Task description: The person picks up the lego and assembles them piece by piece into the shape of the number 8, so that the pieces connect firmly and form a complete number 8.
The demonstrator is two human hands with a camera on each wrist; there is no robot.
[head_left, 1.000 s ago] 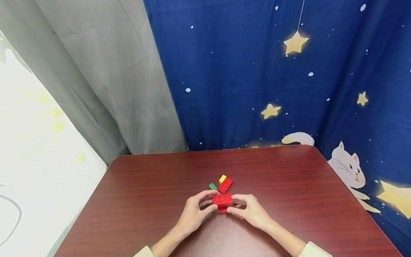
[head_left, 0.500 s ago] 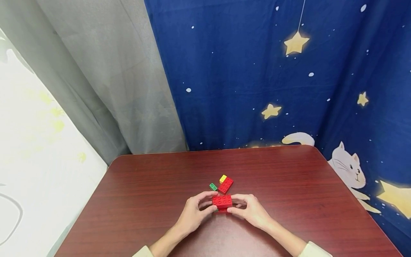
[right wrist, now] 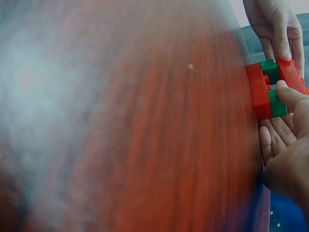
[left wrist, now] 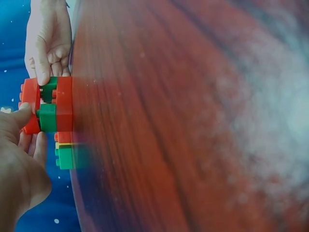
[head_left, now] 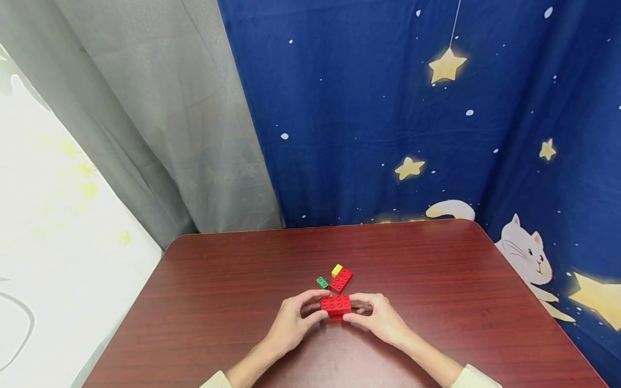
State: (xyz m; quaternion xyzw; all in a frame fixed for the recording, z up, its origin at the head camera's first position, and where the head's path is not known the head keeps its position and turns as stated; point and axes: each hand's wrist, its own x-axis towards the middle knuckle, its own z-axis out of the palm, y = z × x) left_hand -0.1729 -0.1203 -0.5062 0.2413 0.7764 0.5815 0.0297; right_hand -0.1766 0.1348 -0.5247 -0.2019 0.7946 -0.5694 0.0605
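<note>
In the head view my left hand (head_left: 295, 323) and right hand (head_left: 379, 321) pinch opposite ends of an upper red building brick (head_left: 336, 305), thumbs on the near side. Beneath it, a lower red brick (left wrist: 64, 104) lies on the table, carrying one green brick (left wrist: 48, 117) at one end and a second green brick (right wrist: 269, 69) at the other. An open space lies between the two green ones. The upper brick spans both; a sliver of green stud shows under it in the left wrist view, and I cannot tell whether it is pressed fully down. Fingertips behind the bricks are partly hidden.
Just beyond the hands lie a loose red brick (head_left: 341, 280), a small yellow brick (head_left: 337, 270) touching it, and a small green brick (head_left: 322, 282). The brown table (head_left: 233, 269) ends at a blue star curtain (head_left: 359, 134) and a grey curtain (head_left: 204, 134).
The upper red brick has come down and levelled over the green bricks, covering more of the lower red brick. Both hands keep their hold and place; the last half second shows almost no movement.
</note>
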